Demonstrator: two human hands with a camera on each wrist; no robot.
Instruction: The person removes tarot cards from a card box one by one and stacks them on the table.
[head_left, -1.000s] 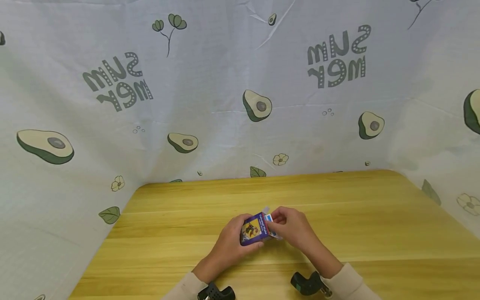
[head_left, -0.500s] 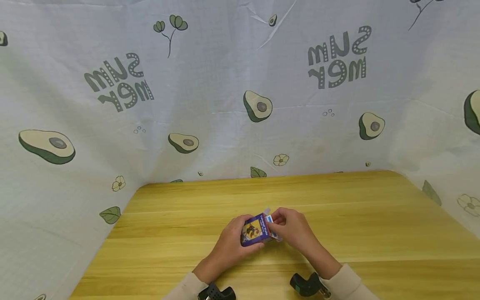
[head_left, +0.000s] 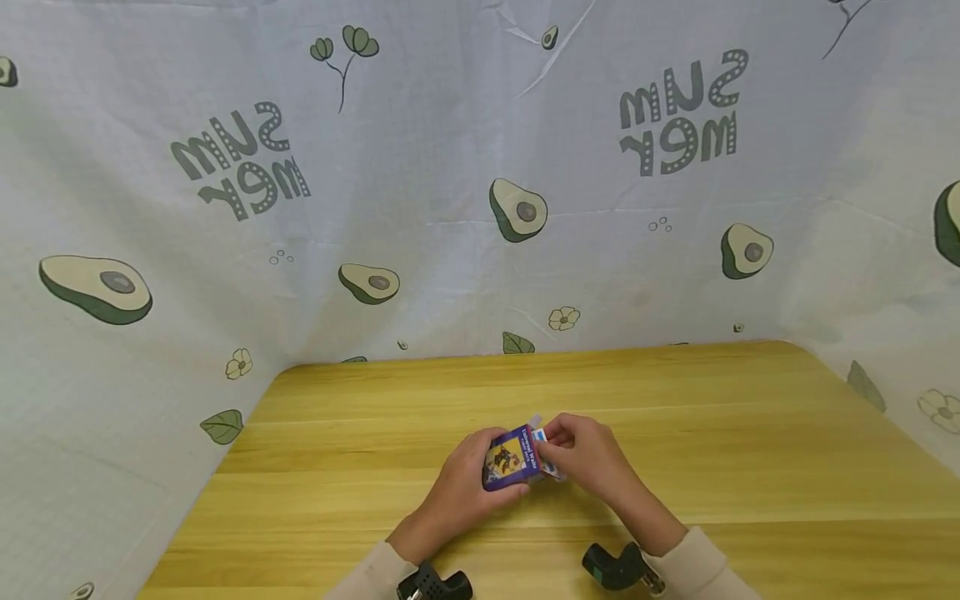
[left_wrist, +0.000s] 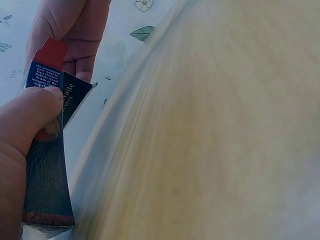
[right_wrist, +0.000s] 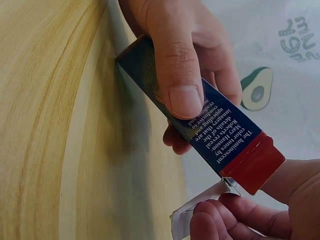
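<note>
My left hand grips a dark blue tarot card box with a yellow picture on its front, held tilted above the table. Its thumb presses along the narrow printed side in the right wrist view. The box's end is open, and a red side flap sticks out there. My right hand is at that end, thumb and fingers curled around a whitish flap-like piece. A white and blue edge shows between box and fingers in the head view. The box's inside is hidden.
Below the hands lies a wood-grain table. A pale cloth printed with avocados hangs behind it and at both sides. Black wrist camera mounts sit near the sleeves, low over the table's near part.
Both hands and the box keep almost the same place and pose. The whole head view shifts only slightly.
</note>
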